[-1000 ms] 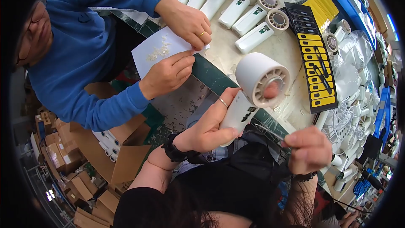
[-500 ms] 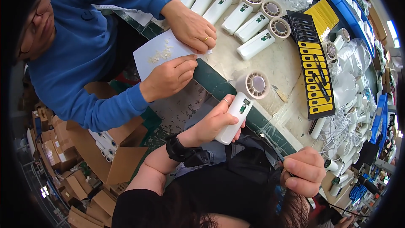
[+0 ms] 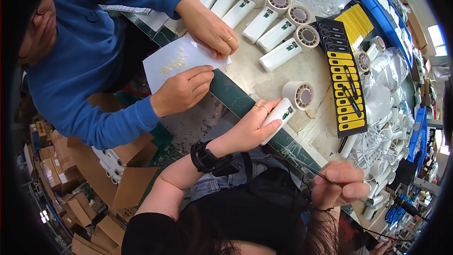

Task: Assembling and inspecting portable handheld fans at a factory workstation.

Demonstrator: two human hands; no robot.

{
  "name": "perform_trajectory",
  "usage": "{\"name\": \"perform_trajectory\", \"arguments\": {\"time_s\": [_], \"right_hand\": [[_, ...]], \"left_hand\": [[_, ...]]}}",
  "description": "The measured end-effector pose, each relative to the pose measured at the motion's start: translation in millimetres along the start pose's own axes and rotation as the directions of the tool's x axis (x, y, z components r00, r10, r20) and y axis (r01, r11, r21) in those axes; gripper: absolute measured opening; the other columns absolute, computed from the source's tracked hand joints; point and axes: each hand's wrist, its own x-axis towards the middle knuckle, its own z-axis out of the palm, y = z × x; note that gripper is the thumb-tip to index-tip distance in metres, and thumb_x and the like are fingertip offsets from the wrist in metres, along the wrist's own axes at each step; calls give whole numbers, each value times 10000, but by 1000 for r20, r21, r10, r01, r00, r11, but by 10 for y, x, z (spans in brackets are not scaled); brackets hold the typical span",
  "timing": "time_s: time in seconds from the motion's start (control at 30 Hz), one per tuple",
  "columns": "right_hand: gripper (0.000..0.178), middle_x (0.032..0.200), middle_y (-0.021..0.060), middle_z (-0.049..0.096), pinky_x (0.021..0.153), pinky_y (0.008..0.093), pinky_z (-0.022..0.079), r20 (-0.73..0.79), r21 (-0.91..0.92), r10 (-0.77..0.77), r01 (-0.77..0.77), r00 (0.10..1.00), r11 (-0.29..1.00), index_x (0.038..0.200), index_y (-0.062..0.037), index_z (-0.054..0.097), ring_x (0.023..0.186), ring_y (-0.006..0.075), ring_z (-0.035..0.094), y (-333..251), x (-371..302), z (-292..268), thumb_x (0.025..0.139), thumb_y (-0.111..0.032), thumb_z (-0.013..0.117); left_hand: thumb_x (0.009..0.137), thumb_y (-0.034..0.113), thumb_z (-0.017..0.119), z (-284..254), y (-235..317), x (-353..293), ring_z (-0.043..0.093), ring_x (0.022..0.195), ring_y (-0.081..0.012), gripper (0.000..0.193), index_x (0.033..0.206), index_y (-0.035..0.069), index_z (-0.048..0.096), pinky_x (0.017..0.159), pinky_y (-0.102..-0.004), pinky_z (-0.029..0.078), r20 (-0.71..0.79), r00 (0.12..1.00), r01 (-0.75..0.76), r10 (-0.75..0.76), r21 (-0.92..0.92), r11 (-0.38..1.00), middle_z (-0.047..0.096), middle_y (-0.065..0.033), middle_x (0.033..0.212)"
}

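Note:
My left hand (image 3: 250, 127) is wrapped around the handle of a white handheld fan (image 3: 284, 108). The round grilled head of this fan tilts up and away, over the table's near edge, and a dark green patch shows on the handle's face. Lower right, my right hand (image 3: 340, 186) pinches a pair of thin dark tweezers (image 3: 313, 171), whose tips point up and left toward the fan's lower end. Several more white fans (image 3: 278, 55) lie side by side on the table beyond. A black sheet with yellow stickers (image 3: 347, 99) is to their right.
Across the left corner, a co-worker in a blue sweatshirt (image 3: 104, 42) has both hands at a white paper (image 3: 155, 66) with small pale pieces on it. White cables (image 3: 373, 139) and more fans crowd the right. An open carton (image 3: 134, 184) stands below left.
My left hand has carried the fan slightly up and to the right, over the table edge. The tweezers in my right hand now lie at a flatter angle. The view has shifted a little.

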Motion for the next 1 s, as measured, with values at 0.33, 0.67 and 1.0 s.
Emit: {"name": "perform_trajectory", "arguments": {"time_s": [0.33, 0.67, 1.0], "right_hand": [[183, 854, 100, 474, 491, 162, 422, -156, 559, 555, -389, 817, 732, 1040, -56, 408, 566, 77, 440, 38, 80, 100, 898, -67, 523], [163, 864, 68, 475, 551, 145, 449, -22, 780, 814, -499, 581, 377, 1066, -47, 430, 603, 76, 436, 91, 123, 152, 912, -47, 485], [147, 888, 105, 584, 629, 174, 498, 274, 911, 906, -390, 324, -136, 1041, -63, 488, 667, 100, 563, 197, 13, 190, 899, -59, 525]], "left_hand": [[876, 80, 528, 89, -1, 37, 518, 1062, -281, 394, 1250, -28, 471, 910, -334, 406, -168, 986, 13, 2, 85, 996, 509, -177, 1156], [808, 77, 653, -258, 582, -92, 513, 947, -213, 171, 973, 33, 640, 843, -310, 414, -329, 902, -286, 278, 26, 958, 513, -124, 1045], [736, 105, 742, -337, 789, -121, 494, 950, -198, 197, 919, 79, 673, 873, -352, 405, -295, 888, -368, 352, 1, 930, 486, -97, 1078]]}}
